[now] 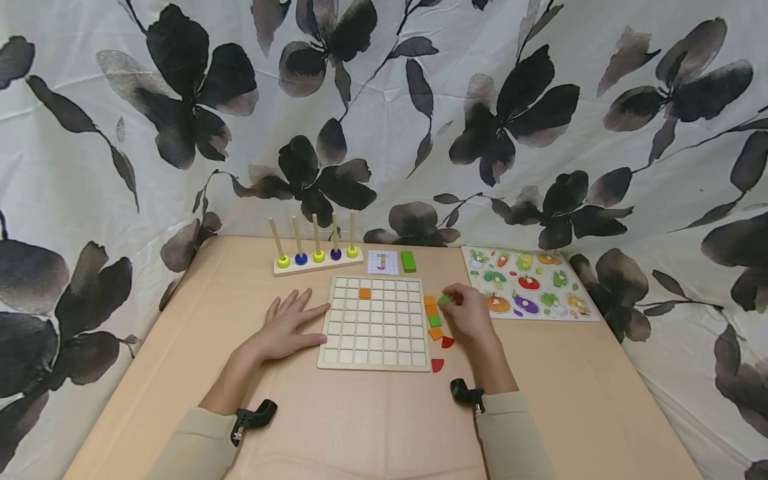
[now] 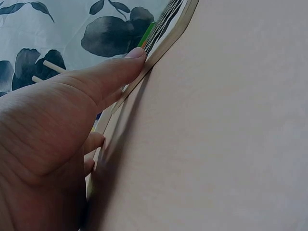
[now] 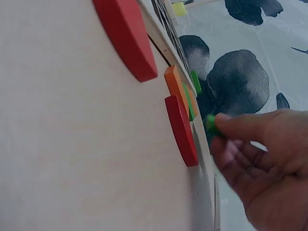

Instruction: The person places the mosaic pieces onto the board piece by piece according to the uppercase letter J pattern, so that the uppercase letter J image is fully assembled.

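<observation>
A wooden grid board (image 1: 375,327) lies on the table with one orange square block (image 1: 365,293) in an upper cell. My left hand (image 1: 291,327) is spread flat at the board's left side; its thumb (image 2: 137,54) touches the edge. Beyond the board's right edge, my right hand (image 1: 471,312) pinches a small green block (image 3: 211,124) between thumb and fingers. Beside that edge lie orange blocks (image 1: 435,333), another green block (image 1: 435,321) and two red curved pieces, one nearer me (image 1: 437,365) and one higher up (image 3: 182,132).
Behind the board stand a peg rack (image 1: 318,262) with yellow and blue rings, a pattern card (image 1: 383,262) and a green rectangular block (image 1: 409,261). A vegetable picture board (image 1: 534,313) lies at the back right. Floral cloth (image 1: 384,133) hangs behind the table.
</observation>
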{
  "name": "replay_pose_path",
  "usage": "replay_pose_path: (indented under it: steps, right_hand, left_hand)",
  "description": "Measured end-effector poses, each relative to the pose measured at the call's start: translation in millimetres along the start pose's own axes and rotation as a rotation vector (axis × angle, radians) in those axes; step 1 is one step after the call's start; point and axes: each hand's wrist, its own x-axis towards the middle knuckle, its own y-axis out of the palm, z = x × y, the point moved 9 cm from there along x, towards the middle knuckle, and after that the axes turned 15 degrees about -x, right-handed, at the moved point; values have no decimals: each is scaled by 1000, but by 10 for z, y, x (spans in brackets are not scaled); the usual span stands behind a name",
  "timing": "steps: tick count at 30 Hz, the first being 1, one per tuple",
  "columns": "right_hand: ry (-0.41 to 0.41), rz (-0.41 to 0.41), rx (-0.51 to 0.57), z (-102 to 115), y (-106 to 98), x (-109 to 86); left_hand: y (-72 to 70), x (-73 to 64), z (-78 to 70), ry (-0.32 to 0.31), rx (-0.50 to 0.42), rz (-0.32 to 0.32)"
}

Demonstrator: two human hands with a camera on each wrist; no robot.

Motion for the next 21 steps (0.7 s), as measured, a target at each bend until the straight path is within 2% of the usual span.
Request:
replay_pose_path:
  steps: [4,9,14,21]
  right_hand:
    - [21,6,87,56,-15,-19]
    - [29,52,236,178,28,-34]
    - [-27,60,310,343,83,-8]
    - [-142,0,338,578,142,2]
  left_hand:
    - [-8,-2,-6,13,-3,-9]
    - [-12,-3,-12,20,-3,-13]
    - [3,-5,-4,16,12,-6]
    - [-5,-14,-9,15,4,-10]
